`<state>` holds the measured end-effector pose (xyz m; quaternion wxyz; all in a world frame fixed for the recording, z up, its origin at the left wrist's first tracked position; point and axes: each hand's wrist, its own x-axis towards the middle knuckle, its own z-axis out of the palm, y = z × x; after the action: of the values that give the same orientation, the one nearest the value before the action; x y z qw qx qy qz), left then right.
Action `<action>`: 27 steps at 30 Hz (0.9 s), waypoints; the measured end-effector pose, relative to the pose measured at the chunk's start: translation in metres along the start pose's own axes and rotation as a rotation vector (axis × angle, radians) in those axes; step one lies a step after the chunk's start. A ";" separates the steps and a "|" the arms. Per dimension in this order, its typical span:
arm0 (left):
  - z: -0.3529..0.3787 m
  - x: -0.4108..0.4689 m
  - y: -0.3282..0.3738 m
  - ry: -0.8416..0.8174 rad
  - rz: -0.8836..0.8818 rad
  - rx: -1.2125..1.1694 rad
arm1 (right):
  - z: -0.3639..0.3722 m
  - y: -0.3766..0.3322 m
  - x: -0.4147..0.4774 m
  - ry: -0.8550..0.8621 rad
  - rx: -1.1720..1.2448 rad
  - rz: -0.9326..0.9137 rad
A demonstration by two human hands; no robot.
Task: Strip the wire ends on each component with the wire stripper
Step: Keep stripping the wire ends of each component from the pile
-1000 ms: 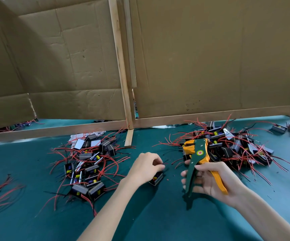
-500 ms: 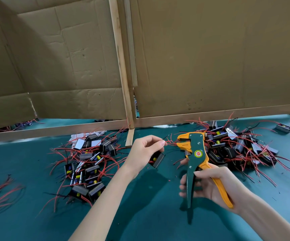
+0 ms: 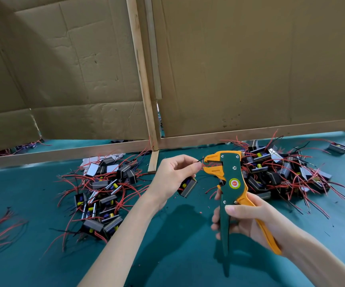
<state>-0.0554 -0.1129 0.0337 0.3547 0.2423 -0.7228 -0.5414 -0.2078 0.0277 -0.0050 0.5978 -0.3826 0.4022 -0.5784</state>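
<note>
Left grip (image 3: 173,172) pinches the wire (image 3: 199,161) near its end, thumb to forefinger, so the tip aims at the stripper mouth just right of it. Its component (image 3: 188,187) sits under the palm, above the bench (image 3: 167,255). Right grip (image 3: 250,222) wraps both handles of the wire stripper (image 3: 232,183), head tilted up-left to meet the wire. Jaws gape, so we judge there's no squeeze yet.

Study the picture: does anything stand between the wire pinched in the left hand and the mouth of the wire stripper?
Nothing visible does. The left hand pinches the wire, whose tip points at the orange mouth of the wire stripper held by the right hand. The component hangs below that hand, clear of the path.
</note>
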 end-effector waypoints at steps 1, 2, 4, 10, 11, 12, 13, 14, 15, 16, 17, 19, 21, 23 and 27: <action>0.000 0.000 0.001 -0.006 -0.005 0.002 | 0.001 0.000 -0.001 0.009 -0.004 0.002; -0.001 0.000 0.001 -0.011 -0.012 0.003 | 0.001 0.000 -0.001 0.015 -0.006 0.004; -0.003 -0.001 0.002 -0.027 -0.023 0.004 | 0.001 0.001 -0.001 0.018 -0.012 0.004; -0.006 -0.002 0.004 -0.083 -0.034 0.035 | 0.005 -0.001 -0.005 0.005 -0.066 0.026; -0.007 -0.002 0.004 -0.088 -0.039 0.034 | 0.006 -0.002 -0.005 0.016 -0.076 0.038; -0.008 -0.002 0.005 -0.092 -0.043 0.031 | 0.006 -0.002 -0.005 0.030 -0.083 0.049; -0.008 -0.002 0.005 -0.096 -0.044 0.030 | 0.007 -0.002 -0.006 0.051 -0.093 0.059; -0.009 -0.002 0.005 -0.100 -0.045 0.029 | 0.008 -0.001 -0.006 0.082 -0.100 0.071; -0.009 -0.001 0.005 -0.104 -0.046 0.027 | 0.010 0.000 -0.007 0.118 -0.105 0.083; -0.009 -0.001 0.004 -0.108 -0.048 0.026 | 0.012 0.001 -0.007 0.148 -0.107 0.093; -0.009 -0.001 0.003 -0.109 -0.047 0.026 | 0.015 0.003 -0.007 0.172 -0.106 0.102; -0.008 -0.001 0.001 -0.101 -0.031 0.021 | 0.020 0.006 -0.007 0.222 -0.119 0.120; -0.006 0.000 -0.001 -0.085 -0.002 -0.002 | 0.024 0.010 -0.007 0.282 -0.129 0.131; -0.005 0.000 -0.003 -0.067 0.004 -0.034 | 0.025 0.012 -0.007 0.336 -0.156 0.119; -0.005 -0.001 -0.007 -0.054 0.004 -0.084 | 0.022 0.009 -0.003 0.239 -0.057 0.046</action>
<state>-0.0512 -0.1175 0.0271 0.3460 0.2113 -0.7092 -0.5767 -0.1843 0.0313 -0.0047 0.5474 -0.3185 0.4955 -0.5945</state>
